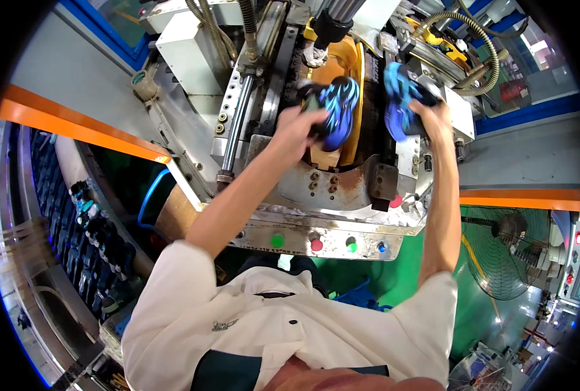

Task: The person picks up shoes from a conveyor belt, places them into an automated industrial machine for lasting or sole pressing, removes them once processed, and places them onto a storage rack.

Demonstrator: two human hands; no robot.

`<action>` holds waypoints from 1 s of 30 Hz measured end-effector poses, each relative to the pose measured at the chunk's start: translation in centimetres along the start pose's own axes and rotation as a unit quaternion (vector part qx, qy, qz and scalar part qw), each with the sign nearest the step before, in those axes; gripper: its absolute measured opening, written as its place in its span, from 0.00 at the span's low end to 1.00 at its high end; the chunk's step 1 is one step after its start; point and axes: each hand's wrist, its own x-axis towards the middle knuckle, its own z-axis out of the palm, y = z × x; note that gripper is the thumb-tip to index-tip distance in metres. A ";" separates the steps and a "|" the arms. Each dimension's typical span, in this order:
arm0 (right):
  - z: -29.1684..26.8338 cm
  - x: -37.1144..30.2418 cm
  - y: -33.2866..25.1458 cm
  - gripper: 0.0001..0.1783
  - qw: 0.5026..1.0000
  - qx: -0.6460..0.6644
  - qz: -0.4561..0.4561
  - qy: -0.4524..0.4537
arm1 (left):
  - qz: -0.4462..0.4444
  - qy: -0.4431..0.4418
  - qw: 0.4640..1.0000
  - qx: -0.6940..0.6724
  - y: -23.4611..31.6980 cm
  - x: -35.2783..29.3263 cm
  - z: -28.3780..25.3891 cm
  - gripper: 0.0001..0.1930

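Blue and black, one shoe [342, 116] is clamped in the left hand [296, 130] above a yellow trough [360, 72]; the right hand [433, 116] grips a second shoe [398, 104], apart from the first, right of the trough. Lower down, coloured buttons [277, 240] line a metal panel [333, 249].

Shoes [340, 117]: surface too blurred to tell | rod [238, 124]: looks polished, glossy metal | curved plate [352, 189]: rough, rust-stained metal | shirt [238, 306]: matt cloth | white box [184, 55]: smooth, matt | orange beam [84, 124]: smooth, glossy | floor [394, 274]: smooth, shiny | fan guard [495, 260]: metal wire
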 end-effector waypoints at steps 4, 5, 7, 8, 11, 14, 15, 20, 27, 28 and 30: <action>11.6 8.7 0.0 0.28 0.972 -0.204 0.029 -0.109 | 0.066 0.087 0.978 0.178 3.1 -16.8 -4.1 0.27; 15.2 8.8 -0.2 0.34 0.966 -0.249 0.026 -0.068 | 0.076 0.109 0.983 0.127 2.3 -19.9 -6.6 0.31; 20.3 7.7 0.0 0.34 0.957 -0.287 -0.033 0.009 | 0.092 0.223 0.950 0.200 1.9 -27.2 -10.2 0.33; 22.7 7.2 0.9 0.34 0.959 -0.278 -0.044 0.020 | 0.102 0.258 0.947 0.163 1.8 -30.9 -10.7 0.33; 26.8 6.2 2.2 0.28 0.946 -0.297 -0.090 0.091 | 0.205 0.308 0.926 0.077 -0.3 -38.1 -11.3 0.27; 25.5 6.9 1.2 0.34 0.956 -0.294 -0.022 0.017 | 0.252 0.425 0.869 -0.002 -4.3 -41.9 -10.6 0.27; 24.7 7.2 0.9 0.39 0.961 -0.276 0.020 -0.022 | 0.252 0.464 0.849 -0.027 -6.3 -42.8 -10.9 0.27; 19.8 -7.4 0.0 0.31 0.901 -0.041 -0.423 0.086 | 0.289 0.517 0.788 -0.169 -13.8 -44.2 -9.7 0.19; 24.6 -30.1 10.5 0.19 0.861 0.056 -0.425 -0.271 | 0.240 0.509 0.806 -0.181 -16.4 -44.6 -7.6 0.22; 27.1 -30.8 13.7 0.18 0.846 0.019 -0.456 -0.277 | 0.247 0.509 0.805 -0.180 -16.4 -44.6 -7.4 0.22; 27.9 -30.8 14.6 0.17 0.833 0.009 -0.482 -0.270 | 0.265 0.512 0.796 -0.184 -16.7 -44.4 -6.6 0.21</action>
